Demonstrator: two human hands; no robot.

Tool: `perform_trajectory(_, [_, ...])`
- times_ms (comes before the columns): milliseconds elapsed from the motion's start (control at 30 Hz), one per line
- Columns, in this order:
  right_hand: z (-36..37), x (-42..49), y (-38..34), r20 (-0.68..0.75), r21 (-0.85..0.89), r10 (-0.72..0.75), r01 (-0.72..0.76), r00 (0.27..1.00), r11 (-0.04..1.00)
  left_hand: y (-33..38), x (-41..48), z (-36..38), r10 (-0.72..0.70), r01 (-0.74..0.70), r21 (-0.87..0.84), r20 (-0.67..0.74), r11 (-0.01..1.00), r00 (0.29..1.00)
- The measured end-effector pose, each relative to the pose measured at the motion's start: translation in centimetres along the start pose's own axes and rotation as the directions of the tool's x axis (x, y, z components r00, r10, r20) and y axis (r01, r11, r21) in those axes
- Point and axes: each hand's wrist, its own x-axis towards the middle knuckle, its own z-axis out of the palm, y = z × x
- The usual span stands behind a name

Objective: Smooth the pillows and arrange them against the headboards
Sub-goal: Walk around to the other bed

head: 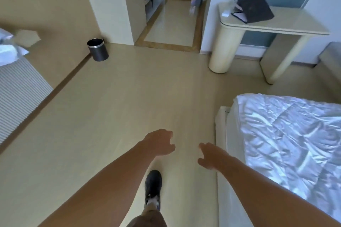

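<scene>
My left hand point(159, 143) and my right hand point(210, 155) reach forward over the bare floor, fingers loosely curled, holding nothing. A white pillow point(9, 49) shows at the far left edge, lying on a bed with a ribbed grey side point(20, 94). At the right, a second bed carries a rumpled white duvet point(287, 134); its pillows and headboard are out of view. My right hand hangs just left of that bed's corner.
A black waste bin point(97, 49) stands by the left wall. A cream desk point(267, 27) with a dark folder on it is at the back right. A counter point(114, 11) and a hallway lie straight ahead. My dark shoe point(153, 186) is on the floor below my hands.
</scene>
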Motion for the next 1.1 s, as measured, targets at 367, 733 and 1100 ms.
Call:
perform_trajectory(367, [-17.4, 15.7, 3.7, -0.100, 0.257, 0.271, -0.238, 0.957, 0.937, -2.0, 23.6, -14.9, 0.207, -0.224, 0.166, 0.112, 0.960, 0.972])
perform_trajectory(733, [-29.5, 29.7, 18.5, -0.109, 0.372, 0.397, -0.333, 0.911, 0.867, 8.1, 46.1, -26.2, 0.303, -0.330, 0.284, 0.136, 0.900, 0.943])
perform_trajectory(1100, [-39.6, 41.0, 35.1, -0.001, 0.496, 0.482, -0.418, 0.876, 0.761, 23.4, 66.0, -35.5, 0.376, -0.428, 0.317, 0.214, 0.846, 0.901])
